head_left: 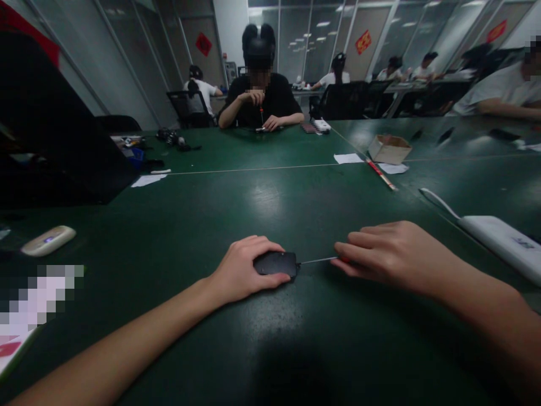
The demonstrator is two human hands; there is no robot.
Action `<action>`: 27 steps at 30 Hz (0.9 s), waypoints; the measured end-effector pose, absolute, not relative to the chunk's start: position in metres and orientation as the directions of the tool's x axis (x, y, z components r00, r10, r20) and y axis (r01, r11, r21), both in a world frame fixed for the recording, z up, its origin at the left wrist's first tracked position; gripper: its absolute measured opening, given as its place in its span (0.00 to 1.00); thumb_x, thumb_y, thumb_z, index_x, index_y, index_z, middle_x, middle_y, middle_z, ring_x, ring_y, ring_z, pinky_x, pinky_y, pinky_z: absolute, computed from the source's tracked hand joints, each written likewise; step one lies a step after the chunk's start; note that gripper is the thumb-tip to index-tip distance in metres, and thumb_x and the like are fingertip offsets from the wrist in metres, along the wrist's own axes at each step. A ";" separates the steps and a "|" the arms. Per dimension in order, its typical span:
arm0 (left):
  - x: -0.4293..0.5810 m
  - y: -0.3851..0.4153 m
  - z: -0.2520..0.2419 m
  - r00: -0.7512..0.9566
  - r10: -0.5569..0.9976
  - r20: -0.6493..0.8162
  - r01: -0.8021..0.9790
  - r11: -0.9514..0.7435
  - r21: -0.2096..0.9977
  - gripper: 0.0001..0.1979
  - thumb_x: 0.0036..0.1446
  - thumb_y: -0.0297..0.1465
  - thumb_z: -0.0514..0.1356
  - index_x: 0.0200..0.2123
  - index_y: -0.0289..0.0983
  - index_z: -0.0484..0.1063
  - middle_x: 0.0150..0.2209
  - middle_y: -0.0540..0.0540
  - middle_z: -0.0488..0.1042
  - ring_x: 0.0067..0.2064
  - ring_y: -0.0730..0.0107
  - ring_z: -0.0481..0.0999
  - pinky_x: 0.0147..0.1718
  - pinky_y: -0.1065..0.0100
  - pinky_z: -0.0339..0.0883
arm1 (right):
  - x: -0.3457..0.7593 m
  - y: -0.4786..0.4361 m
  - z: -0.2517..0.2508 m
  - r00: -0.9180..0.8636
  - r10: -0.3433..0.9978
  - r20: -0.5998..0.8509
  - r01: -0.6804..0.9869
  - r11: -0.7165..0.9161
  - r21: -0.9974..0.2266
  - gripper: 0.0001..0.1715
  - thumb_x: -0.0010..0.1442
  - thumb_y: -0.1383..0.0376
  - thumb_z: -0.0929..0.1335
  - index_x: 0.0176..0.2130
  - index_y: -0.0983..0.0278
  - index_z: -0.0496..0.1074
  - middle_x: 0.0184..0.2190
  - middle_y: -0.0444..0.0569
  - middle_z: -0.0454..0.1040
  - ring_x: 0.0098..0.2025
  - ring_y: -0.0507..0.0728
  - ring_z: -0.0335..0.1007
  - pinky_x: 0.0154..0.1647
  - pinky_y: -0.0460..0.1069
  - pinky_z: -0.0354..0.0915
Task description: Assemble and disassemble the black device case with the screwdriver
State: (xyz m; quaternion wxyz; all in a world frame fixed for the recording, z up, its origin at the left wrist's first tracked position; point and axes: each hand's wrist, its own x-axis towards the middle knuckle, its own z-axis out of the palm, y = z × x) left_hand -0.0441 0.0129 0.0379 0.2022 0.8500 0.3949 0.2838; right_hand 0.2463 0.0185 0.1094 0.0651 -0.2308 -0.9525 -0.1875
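A small flat black case (pixel 276 264) lies on the green tabletop (pixel 262 200). My left hand (pixel 245 268) is closed around it, thumb along the near edge and fingers along the far edge. My right hand (pixel 391 251) grips a screwdriver by its handle, of which only a bit of red shows between the fingers. The screwdriver's thin metal shaft (pixel 316 260) lies nearly level and points left. Its tip meets a small dark part at the right end of the case; whether it sits in a screw is too small to tell.
A white box with a cable (pixel 502 242) lies to the right. Farther back are a cardboard box (pixel 389 149), a red-and-white stick (pixel 381 175) and papers (pixel 349 158). A pale oval device (pixel 48 241) lies left. Across the table a person (pixel 264 96) holds a screwdriver.
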 end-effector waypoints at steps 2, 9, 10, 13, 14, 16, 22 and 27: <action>-0.044 0.013 0.037 0.522 0.787 0.329 0.554 -0.606 0.571 0.22 0.53 0.46 0.66 0.46 0.40 0.75 0.42 0.44 0.79 0.43 0.59 0.76 0.44 0.58 0.67 | 0.239 0.010 0.117 -0.891 0.393 0.229 0.453 0.811 0.369 0.20 0.71 0.61 0.58 0.37 0.61 0.76 0.24 0.46 0.72 0.23 0.53 0.64 0.25 0.51 0.57; -0.043 0.014 0.038 0.546 0.771 0.328 0.570 -0.629 0.528 0.22 0.54 0.48 0.65 0.47 0.40 0.75 0.42 0.44 0.79 0.43 0.58 0.77 0.44 0.59 0.67 | 0.227 0.000 0.129 -0.865 0.474 0.162 0.501 0.810 0.304 0.16 0.67 0.64 0.62 0.32 0.62 0.76 0.22 0.48 0.74 0.22 0.54 0.66 0.22 0.50 0.55; -0.043 0.014 0.038 0.549 0.768 0.330 0.569 -0.632 0.526 0.22 0.54 0.48 0.65 0.47 0.40 0.75 0.42 0.44 0.79 0.43 0.59 0.77 0.44 0.59 0.67 | 0.229 0.004 0.127 -0.832 0.533 0.151 0.554 0.809 0.199 0.16 0.67 0.62 0.63 0.32 0.62 0.77 0.23 0.47 0.74 0.21 0.53 0.66 0.22 0.50 0.55; -0.043 0.014 0.037 0.553 0.765 0.331 0.569 -0.637 0.521 0.23 0.55 0.48 0.64 0.47 0.40 0.74 0.42 0.44 0.79 0.43 0.59 0.77 0.43 0.60 0.67 | 0.237 0.016 0.111 -0.677 0.736 0.009 0.699 0.647 -0.305 0.18 0.66 0.57 0.65 0.33 0.61 0.79 0.23 0.46 0.76 0.22 0.52 0.68 0.22 0.47 0.59; -0.043 0.014 0.036 0.554 0.763 0.332 0.569 -0.638 0.518 0.23 0.55 0.48 0.64 0.47 0.40 0.74 0.42 0.44 0.79 0.43 0.59 0.77 0.43 0.60 0.67 | 0.239 0.018 0.105 -0.623 0.778 -0.082 0.712 0.520 -0.471 0.19 0.66 0.54 0.65 0.33 0.61 0.80 0.23 0.45 0.76 0.22 0.52 0.68 0.21 0.46 0.58; -0.043 0.015 0.035 0.553 0.762 0.337 0.574 -0.641 0.509 0.22 0.55 0.48 0.64 0.47 0.40 0.74 0.42 0.44 0.79 0.43 0.59 0.77 0.43 0.60 0.67 | 0.241 0.020 0.092 -0.533 0.792 -0.297 0.684 0.197 -0.703 0.24 0.64 0.50 0.65 0.29 0.63 0.78 0.19 0.43 0.70 0.18 0.49 0.60 0.17 0.45 0.52; -0.043 0.015 0.036 0.588 0.729 0.351 0.591 -0.683 0.430 0.23 0.57 0.48 0.62 0.48 0.39 0.73 0.44 0.44 0.79 0.44 0.59 0.78 0.43 0.61 0.68 | 0.241 0.017 0.074 -0.442 0.699 -0.562 0.579 -0.257 -0.774 0.24 0.60 0.47 0.68 0.29 0.65 0.74 0.16 0.36 0.55 0.16 0.46 0.43 0.16 0.44 0.38; -0.046 0.014 0.034 0.618 0.697 0.363 0.586 -0.717 0.378 0.23 0.60 0.48 0.60 0.50 0.38 0.72 0.46 0.45 0.79 0.44 0.60 0.79 0.43 0.61 0.68 | 0.243 0.016 0.091 -0.623 0.772 -0.128 0.703 0.480 -0.525 0.22 0.67 0.53 0.63 0.37 0.64 0.79 0.25 0.46 0.73 0.25 0.51 0.65 0.25 0.46 0.57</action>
